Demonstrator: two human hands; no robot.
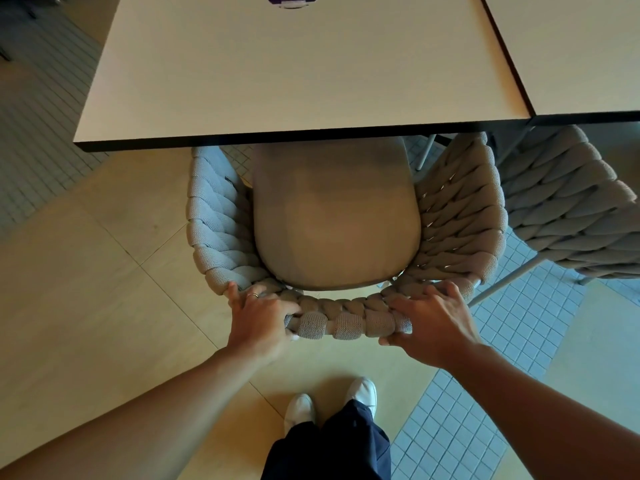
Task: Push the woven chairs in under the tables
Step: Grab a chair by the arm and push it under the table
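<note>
A grey woven chair (pixel 346 322) with a beige seat cushion (pixel 336 230) stands in front of me, its front part tucked beneath the white table (pixel 277 81). My left hand (pixel 259 318) grips the left end of the chair's braided back rim, fingers curled over the top. At the right end of that rim, my right hand (pixel 433 322) grips it the same way, thumb underneath.
A second woven chair (pixel 571 209) stands at the right under a neighbouring white table (pixel 571 46). The two tables nearly touch. My feet in white shoes (pixel 329 403) are just behind the chair. The floor is beige tile with grey mosaic patches.
</note>
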